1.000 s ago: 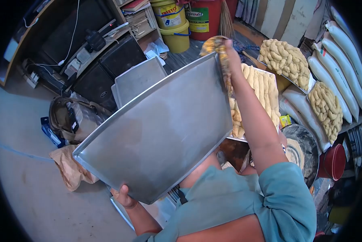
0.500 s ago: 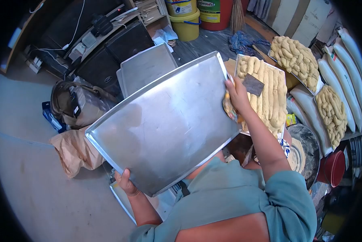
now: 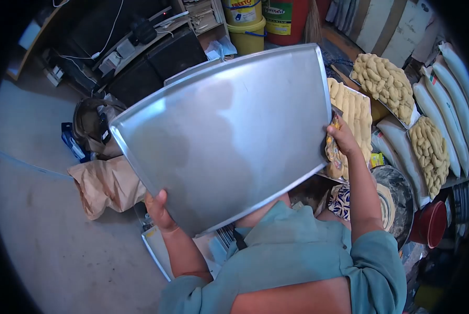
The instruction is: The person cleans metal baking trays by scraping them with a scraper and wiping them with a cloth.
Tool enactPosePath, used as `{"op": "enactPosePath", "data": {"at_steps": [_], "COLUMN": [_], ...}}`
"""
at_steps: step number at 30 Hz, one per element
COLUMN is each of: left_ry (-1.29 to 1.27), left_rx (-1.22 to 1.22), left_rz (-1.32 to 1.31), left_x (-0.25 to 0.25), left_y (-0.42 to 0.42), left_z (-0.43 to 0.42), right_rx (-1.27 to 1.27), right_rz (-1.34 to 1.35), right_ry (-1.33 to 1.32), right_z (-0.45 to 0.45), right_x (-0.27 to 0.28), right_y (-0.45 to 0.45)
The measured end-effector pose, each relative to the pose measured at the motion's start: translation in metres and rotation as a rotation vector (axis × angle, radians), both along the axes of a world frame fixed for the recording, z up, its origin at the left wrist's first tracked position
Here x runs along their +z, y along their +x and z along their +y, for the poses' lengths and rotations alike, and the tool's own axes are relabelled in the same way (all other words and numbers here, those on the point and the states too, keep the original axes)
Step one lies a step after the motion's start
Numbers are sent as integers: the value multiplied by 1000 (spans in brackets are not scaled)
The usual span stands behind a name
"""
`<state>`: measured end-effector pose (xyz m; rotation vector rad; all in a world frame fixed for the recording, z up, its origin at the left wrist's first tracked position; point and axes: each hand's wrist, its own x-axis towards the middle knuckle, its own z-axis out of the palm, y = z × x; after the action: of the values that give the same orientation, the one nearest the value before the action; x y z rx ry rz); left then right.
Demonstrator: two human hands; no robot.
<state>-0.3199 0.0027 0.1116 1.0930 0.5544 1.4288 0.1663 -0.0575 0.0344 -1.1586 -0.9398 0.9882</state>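
A large bare metal baking tray [image 3: 229,141] is tilted up in front of me, its inner face toward me. My left hand [image 3: 163,212] grips its lower left edge, thumb on the face and the other fingers hidden behind. At the right edge, my right hand [image 3: 344,137] is closed on the tray, with a crumpled multicoloured cloth or wrapper [image 3: 333,149] pressed beside the rim. Just beyond that hand lie long ropes of dough [image 3: 357,112] on another tray, partly covered by the raised one.
Braided dough [image 3: 383,86] and a second dough batch [image 3: 429,154] rest by white sacks [image 3: 443,110] at right. A dark basin [image 3: 399,183] and red bucket [image 3: 429,224] stand nearer. A brown paper bag [image 3: 106,186] lies left; yellow buckets [image 3: 246,39] stand behind.
The tray has come up and closer, its right end swinging up and right, covering more of the dough tray and the trays behind. Both hands keep their grip on it.
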Motion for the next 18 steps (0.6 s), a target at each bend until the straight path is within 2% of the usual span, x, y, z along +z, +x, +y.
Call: {"op": "enactPosePath", "data": {"at_steps": [5, 8, 13, 16, 18], "left_ry": [15, 24, 28, -11, -19], "left_rx": [-42, -94, -208, -254, -258], "left_rz": [-88, -115, -242, -259, -294], "left_x": [20, 23, 51, 63, 55], "left_y": [20, 18, 20, 24, 24], "left_z": [22, 28, 17, 17, 25], "right_rx": [-290, -335, -103, -109, -242], "right_rz": [72, 92, -29, 154, 385], "right_ry": [34, 64, 47, 115, 124], "right_z": [29, 40, 33, 41, 56], "right_x": [21, 31, 47, 30, 17], "right_y": [-2, 3, 8, 7, 2]}}
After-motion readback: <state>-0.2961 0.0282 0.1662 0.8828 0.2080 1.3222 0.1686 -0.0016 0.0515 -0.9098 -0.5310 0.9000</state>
